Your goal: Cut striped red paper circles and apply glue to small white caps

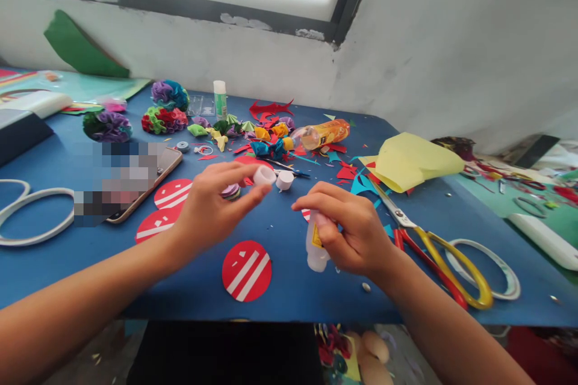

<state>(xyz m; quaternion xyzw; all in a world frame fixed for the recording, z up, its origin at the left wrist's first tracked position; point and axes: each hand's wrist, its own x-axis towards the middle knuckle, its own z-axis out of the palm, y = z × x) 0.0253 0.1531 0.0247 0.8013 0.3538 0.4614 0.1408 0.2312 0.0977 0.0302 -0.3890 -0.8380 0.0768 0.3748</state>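
Between the thumb and fingers of my left hand [221,195] is a small white cap [264,175], its hollow side partly showing. My right hand [345,225] is wrapped round a small translucent white bottle [317,258] with a yellow label; its lower end points down toward the table. Another white cap [284,180] sits on the table between the two hands. Below them lies a red paper disc [246,271] with white stripes and small white scraps on it. Two more red discs [156,225] lie left of my left wrist, and part of one shows behind the bottle.
Large scissors [419,234] with red and yellow handles and a white ring [512,283] lie at right, near yellow paper [406,162]. A phone [149,189] lies at left. Behind are paper scraps, a glue stick [220,101], an orange-labelled bottle [327,134] and ruffled paper balls [165,119].
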